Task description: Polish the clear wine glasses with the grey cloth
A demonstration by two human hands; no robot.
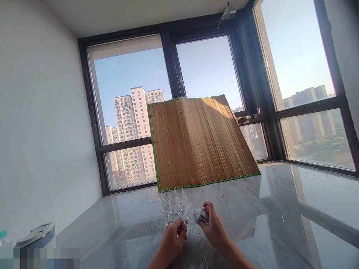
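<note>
My left hand [172,239] is closed, its fingers pinched on the lower part of a clear stemmed glass [190,212] tipped toward the right. A crumpled grey-white cloth [198,215] is bunched in my closed right hand [215,227] and meets the glass's bowl. Just beyond my left hand, several more clear stemmed glasses stand upright on the shiny grey marble surface [238,209], among them a left one [165,200] and a right one [179,196]. Their stems and feet overlap, so I cannot tell exactly how many there are.
A brown slatted bamboo mat [202,142] with green edging leans against the dark-framed window [166,63] behind the glasses. At lower left are a lidded container [36,235] and a teal cap [3,234]. A white wall [45,123] bounds the left side.
</note>
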